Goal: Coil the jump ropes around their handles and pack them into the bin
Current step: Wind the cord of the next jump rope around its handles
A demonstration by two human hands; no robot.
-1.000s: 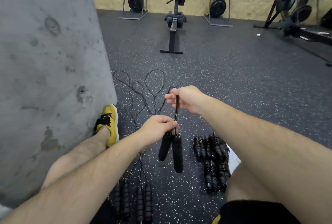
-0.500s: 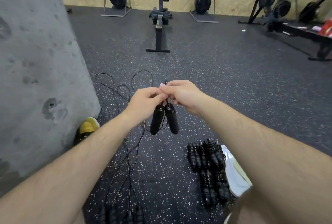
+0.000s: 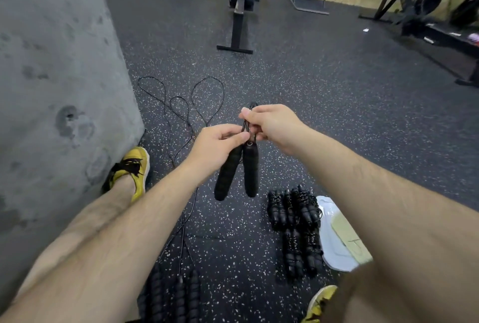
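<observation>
While coiled ropes [image 3: 295, 221] lie piled on the floor [image 3: 311, 89], left hand [image 3: 217, 145] and right hand [image 3: 272, 125] pinch another's folded cord [image 3: 248, 125] above 2 dangling handles [image 3: 251, 172]; loose ropes [image 3: 181, 104] await coiling, no bin visible.

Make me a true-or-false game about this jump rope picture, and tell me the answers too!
1. The left hand and the right hand hold the same jump rope. True.
2. Its handles hang side by side below the hands. True.
3. The shoe by the wall is blue. False: it is yellow.
4. The wrapped ropes sit on a table. False: they lie on the floor.
5. Some loose rope lies on the floor farther away. True.
</observation>
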